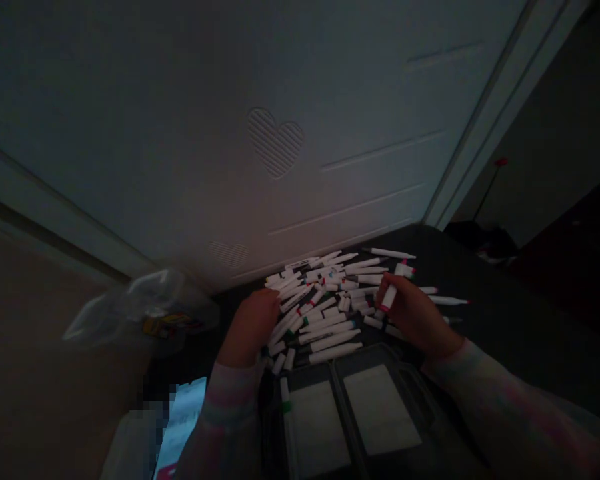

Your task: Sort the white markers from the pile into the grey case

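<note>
A heap of loose white markers (330, 327) with coloured bands and tips lies on the dark surface, several of them uncapped, with loose caps (279, 363) among them. My right hand (417, 317) is closed round a marker with pink ends (390, 297) at the right side of the heap. At the left side, my left hand (253, 323) touches the markers; its fingertips are mostly hidden behind the hand in the dim light. Nearest me lies an open dark case (337, 387) with two pale panels, and a single green-banded marker (287, 407) rests along its left side.
To the left stands a clear plastic container (180, 307) with a yellow label. A lit screen (183, 417) glows at lower left. Behind the heap rises a white panel with embossed hearts (276, 143). The room is dim.
</note>
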Demonstrator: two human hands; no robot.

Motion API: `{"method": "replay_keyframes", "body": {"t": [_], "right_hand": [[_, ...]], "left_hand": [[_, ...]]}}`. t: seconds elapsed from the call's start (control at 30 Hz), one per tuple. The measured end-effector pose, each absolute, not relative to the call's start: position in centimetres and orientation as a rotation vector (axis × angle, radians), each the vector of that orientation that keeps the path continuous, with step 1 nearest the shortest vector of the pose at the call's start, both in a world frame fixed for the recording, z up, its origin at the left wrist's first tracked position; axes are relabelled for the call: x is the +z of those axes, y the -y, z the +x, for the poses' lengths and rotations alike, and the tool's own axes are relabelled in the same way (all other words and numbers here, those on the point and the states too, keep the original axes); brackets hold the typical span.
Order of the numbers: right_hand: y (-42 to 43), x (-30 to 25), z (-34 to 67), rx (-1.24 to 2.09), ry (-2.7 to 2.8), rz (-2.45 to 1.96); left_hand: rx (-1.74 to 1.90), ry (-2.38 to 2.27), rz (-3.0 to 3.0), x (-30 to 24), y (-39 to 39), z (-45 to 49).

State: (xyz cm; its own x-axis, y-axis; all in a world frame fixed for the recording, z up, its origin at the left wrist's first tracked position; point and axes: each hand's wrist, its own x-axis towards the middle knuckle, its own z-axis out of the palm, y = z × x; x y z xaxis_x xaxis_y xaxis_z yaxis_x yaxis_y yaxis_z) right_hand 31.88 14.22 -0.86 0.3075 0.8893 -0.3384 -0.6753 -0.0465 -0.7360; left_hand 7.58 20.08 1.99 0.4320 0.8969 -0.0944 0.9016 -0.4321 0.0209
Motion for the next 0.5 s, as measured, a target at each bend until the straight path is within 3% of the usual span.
{"method": "replay_keyframes", "body": {"t": [0.5], "right_hand": [[-14.1, -1.4, 32.0, 1.266, 0.399, -1.07]], "left_hand": [[0.011, -1.455, 2.677, -0.5, -20.4, 8.9]]}}
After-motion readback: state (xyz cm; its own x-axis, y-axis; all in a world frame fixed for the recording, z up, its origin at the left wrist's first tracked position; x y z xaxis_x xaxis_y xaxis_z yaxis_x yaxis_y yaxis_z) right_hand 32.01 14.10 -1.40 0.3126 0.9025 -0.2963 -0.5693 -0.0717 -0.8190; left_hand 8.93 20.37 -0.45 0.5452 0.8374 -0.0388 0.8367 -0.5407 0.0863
